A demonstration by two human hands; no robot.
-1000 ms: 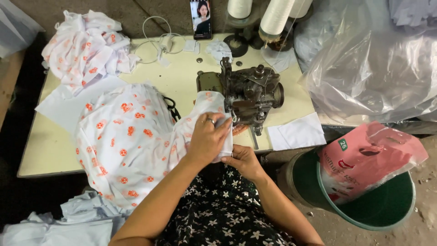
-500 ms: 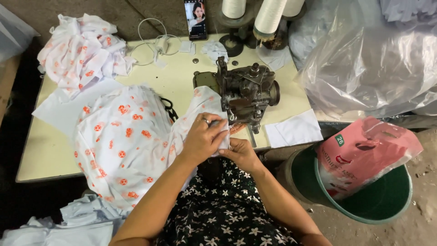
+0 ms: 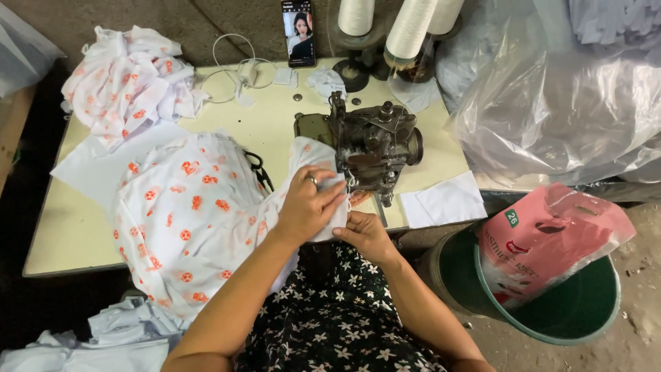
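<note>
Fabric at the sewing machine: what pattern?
White fabric with scattered orange-red round prints, under the left hand; head view shows it.

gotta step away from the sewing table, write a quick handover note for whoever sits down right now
Left hand: flat on the white fabric with orange print, pressing its edge at the front of the sewing machine.
Right hand: under that same edge, pinching it from below.
Things: the fabric's bulk lies left on the table; another printed pile sits at the far left corner; white pieces lie right of the machine.
Done: edge brought up to the machine.
Left: whether it is under the needle is hidden by the hands.
</note>
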